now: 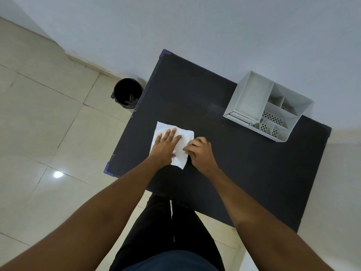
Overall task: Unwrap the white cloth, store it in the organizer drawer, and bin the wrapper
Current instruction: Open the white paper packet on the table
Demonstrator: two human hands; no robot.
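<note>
At the centre of the frame, a white cloth (180,148) in its wrapper lies flat on a dark table (234,163), near the table's left edge. The left hand (166,146) rests on top of it, palm down with the fingers spread and flat, pressing the package to the tabletop without gripping it. The right hand (199,151) sits just beside it at the package's right edge, its fingers curled in and pinching at that edge; whether they have hold of the wrapper alone or the cloth too cannot be told. Toward the upper right of the frame, a white organizer (267,106) stands on the table, well apart from the hands, with one large open compartment and several smaller ones with perforated bottoms. Left of the table, in the upper left part of the frame, a black bin (128,92) stands on the tiled floor (48,114) close to the wall (195,26).
</note>
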